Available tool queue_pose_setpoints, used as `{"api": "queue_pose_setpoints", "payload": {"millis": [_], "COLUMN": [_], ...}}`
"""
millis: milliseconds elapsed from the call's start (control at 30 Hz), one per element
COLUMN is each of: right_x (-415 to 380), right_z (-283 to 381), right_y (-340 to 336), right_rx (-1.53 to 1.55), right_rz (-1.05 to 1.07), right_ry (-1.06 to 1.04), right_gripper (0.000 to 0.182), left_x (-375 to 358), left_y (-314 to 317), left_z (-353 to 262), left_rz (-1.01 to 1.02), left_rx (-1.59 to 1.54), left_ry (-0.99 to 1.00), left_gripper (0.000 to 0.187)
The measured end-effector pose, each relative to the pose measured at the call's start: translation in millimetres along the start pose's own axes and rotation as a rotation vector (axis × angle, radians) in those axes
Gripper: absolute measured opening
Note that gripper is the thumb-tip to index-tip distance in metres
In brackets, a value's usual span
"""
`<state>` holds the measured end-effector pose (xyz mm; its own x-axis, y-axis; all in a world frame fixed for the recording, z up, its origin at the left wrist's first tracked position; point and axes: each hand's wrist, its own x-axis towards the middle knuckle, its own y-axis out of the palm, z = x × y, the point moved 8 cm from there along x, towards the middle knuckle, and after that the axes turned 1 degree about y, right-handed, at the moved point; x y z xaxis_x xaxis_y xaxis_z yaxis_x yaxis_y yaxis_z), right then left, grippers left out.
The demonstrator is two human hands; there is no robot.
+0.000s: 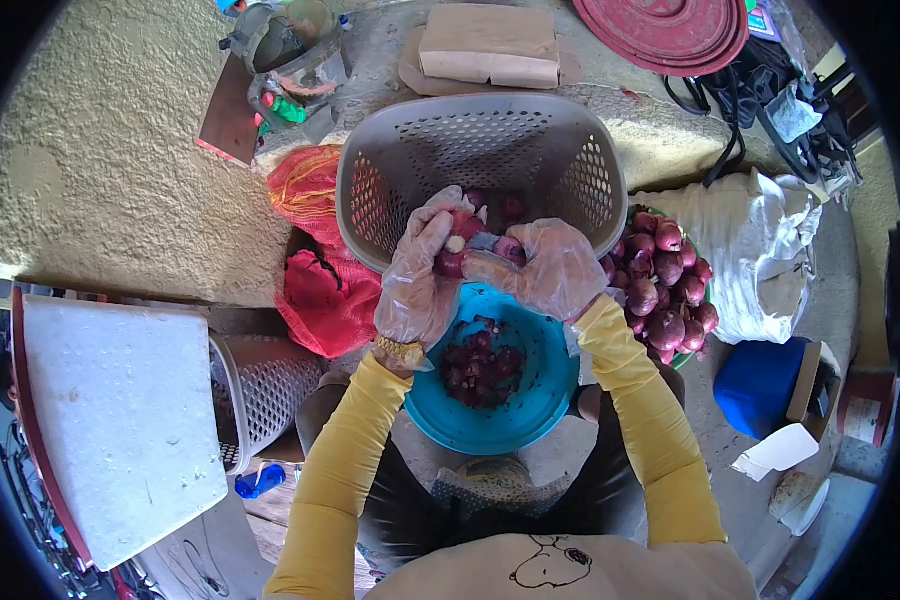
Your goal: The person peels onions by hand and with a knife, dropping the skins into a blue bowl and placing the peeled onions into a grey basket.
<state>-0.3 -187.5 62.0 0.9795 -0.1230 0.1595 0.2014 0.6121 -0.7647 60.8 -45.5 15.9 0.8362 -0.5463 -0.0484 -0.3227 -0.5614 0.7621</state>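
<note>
Both hands wear clear plastic gloves and meet over the near rim of a grey perforated basket (360, 170). My left hand (420, 265) is closed around a red onion (463, 225), its pale cut end showing. Beside it, my right hand (550, 265) has its fingers bent in against another purple onion (510, 249) and a small greyish piece (483, 241); I cannot make out exactly what it grips. More red onions (513, 206) lie inside the basket. Below the hands, a turquoise basin (440, 415) between the knees contains dark red onion skins (480, 365).
Red onions (665, 280) fill a green-rimmed container at right, beside a white sack (745, 240). Red mesh bags (325, 290) lie left of the basket. A white foam box (120, 420) and another perforated basket (270, 390) stand at left. Cardboard (488, 45) lies behind.
</note>
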Motion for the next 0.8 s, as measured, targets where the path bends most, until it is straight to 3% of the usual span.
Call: {"api": "queue_pose_setpoints", "payload": {"millis": [167, 400, 633, 700, 800], "right_x": [0.8, 0.0, -1.7, -2.6, -2.7], "right_z": [-5.9, -5.4, 3.1, 4.7, 8.4], "right_y": [10.2, 13.1, 14.1, 12.8, 13.8], "right_rx": [0.135, 0.154, 0.088, 0.052, -0.01], "right_rz": [0.158, 0.185, 0.11, 0.106, 0.161], "right_ry": [0.118, 0.138, -0.077, -0.145, -0.24], "right_gripper": [0.071, 0.071, 0.063, 0.062, 0.059], "left_x": [-0.3, -0.9, 0.9, 0.3, -0.8], "left_y": [-1.7, -0.4, -2.5, -5.3, -5.5], "left_z": [2.0, 3.7, 4.0, 3.2, 2.5], "left_rz": [-0.01, -0.02, -0.007, -0.045, -0.049], "left_rx": [-0.005, -0.042, -0.092, -0.024, -0.014], "left_ry": [-0.009, -0.039, -0.046, -0.026, -0.054], "left_gripper": [0.038, 0.04, 0.034, 0.045, 0.048]}}
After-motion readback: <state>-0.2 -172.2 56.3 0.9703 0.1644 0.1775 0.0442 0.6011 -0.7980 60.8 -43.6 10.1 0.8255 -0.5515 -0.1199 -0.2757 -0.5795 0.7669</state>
